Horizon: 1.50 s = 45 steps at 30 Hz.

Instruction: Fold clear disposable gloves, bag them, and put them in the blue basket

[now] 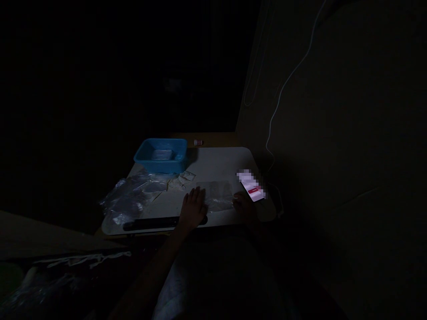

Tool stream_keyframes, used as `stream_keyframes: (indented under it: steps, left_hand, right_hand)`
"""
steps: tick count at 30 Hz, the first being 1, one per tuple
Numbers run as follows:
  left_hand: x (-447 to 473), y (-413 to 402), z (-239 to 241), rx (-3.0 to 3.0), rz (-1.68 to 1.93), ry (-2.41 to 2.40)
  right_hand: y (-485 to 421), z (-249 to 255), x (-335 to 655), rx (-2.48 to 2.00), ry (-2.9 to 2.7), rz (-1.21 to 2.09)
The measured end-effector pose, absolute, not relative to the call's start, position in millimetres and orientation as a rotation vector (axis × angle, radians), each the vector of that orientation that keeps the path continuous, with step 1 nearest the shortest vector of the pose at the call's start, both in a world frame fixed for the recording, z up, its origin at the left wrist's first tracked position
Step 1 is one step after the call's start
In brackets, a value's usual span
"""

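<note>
A flat clear plastic bag [218, 195] lies on the white tabletop [218, 162] between my hands. My left hand [193, 209] rests palm down at the bag's left edge, fingers stretched out. By the bag's right edge is my right hand [245, 206], its fingers curled in. A small pale spot shows at those fingertips, too dark to name. Just beyond my right hand lies a phone [255, 191] with a lit screen, partly blurred out. A long black bar [151, 223] runs along the table's near edge, passing under my left wrist.
At the back left stands a blue plastic basin [160, 166] with pale packets [162, 154] inside. Crumpled clear plastic [130, 195] covers the left side. A small pale-and-red cap-like item [198, 142] lies behind the table. A white cable [278, 100] hangs along the right wall.
</note>
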State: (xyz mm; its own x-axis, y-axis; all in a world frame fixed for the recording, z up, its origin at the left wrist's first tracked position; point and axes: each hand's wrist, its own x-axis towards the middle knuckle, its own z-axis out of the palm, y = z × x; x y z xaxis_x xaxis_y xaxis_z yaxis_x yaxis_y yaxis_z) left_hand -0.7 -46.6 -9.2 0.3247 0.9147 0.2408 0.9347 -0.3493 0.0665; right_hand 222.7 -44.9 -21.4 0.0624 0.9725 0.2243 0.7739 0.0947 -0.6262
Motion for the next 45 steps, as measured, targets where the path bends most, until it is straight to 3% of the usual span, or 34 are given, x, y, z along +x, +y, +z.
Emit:
stream_keyframes:
  steps: [11, 17, 45]
  left_hand:
    - [34.6, -35.3, 5.2, -2.526, -0.392, -1.692]
    - [46.1, -27.8, -6.2, -2.581, -0.229, -1.713]
    - [25.9, -40.1, -9.1, -2.321, -0.254, -1.942]
  right_hand:
    - [-38.9, 8.8, 190.4, -1.514, -2.097, 0.09]
    - [-30.2, -1.7, 178.5, -1.367, -2.438, -0.029]
    - [-27.6, -4.3, 183.1, -1.581, -2.308, -0.1]
